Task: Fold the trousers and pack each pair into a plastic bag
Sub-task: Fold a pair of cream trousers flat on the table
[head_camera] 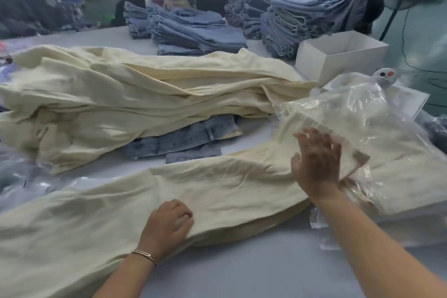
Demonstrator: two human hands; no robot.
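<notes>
Nearest me, my left hand (169,222) rests with curled fingers on the cream trousers (121,205) spread across the table (242,271), seemingly bunching the cloth at its near edge. My right hand (316,159), fingers straight and spread, lies flat on the waistband end, touching the bagged trousers (387,152) beside it. Beyond lie a cream heap (121,94), 1 white box (338,55) and denim stacks (193,31).
</notes>
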